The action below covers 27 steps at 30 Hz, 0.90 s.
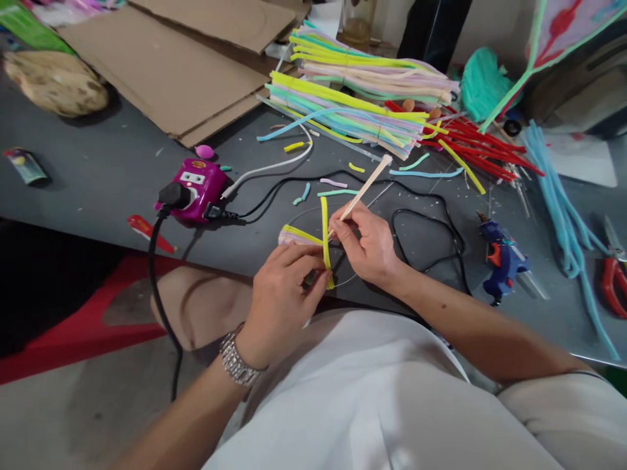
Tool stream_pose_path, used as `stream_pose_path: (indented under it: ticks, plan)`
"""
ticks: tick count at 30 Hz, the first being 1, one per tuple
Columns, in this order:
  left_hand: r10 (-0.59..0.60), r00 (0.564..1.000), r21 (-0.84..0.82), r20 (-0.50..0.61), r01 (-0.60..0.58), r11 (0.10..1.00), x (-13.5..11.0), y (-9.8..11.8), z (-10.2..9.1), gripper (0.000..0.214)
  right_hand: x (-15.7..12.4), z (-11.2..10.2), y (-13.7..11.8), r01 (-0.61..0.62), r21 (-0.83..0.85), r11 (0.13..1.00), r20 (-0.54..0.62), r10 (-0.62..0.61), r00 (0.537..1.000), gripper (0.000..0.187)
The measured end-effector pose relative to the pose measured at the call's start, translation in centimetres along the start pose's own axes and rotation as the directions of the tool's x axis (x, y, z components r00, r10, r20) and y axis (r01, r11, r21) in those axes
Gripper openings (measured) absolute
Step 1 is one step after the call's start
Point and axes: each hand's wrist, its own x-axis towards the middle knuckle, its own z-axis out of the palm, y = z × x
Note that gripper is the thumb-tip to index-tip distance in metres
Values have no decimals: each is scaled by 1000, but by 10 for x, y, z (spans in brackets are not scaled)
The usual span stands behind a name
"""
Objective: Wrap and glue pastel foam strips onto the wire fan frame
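A grey table [122, 170] spreads beneath the left hand [284, 294] and right hand [368, 249], close together near its front edge. The right pinches a pale stick [365, 189] firmly near its lower end; the left, fingers curled inward, pinches a yellow strip's [325, 225] near end, just beside.
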Motion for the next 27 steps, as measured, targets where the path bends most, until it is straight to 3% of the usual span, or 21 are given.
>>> stream_pose_path:
  ticks: [8,13,21,24,27]
  plan:
    - [-3,1000,26,7,3,1000,1,1,0,10,-5,4,4,153,-78,985,49,-149,988,20]
    - [-17,1000,23,6,17,1000,0,2,1,11,-5,4,4,110,-50,993,9,-109,994,20]
    - [-29,999,12,26,29,1000,-1,0,1,10,-4,6,8,156,-159,975,92,-143,985,27]
    - [-43,999,6,29,43,999,-1,-1,1,9,-5,7,10,108,-101,989,78,-101,992,27]
    - [-75,997,-7,34,75,997,1,-1,1,8,-4,4,7,-48,50,998,19,47,999,25]
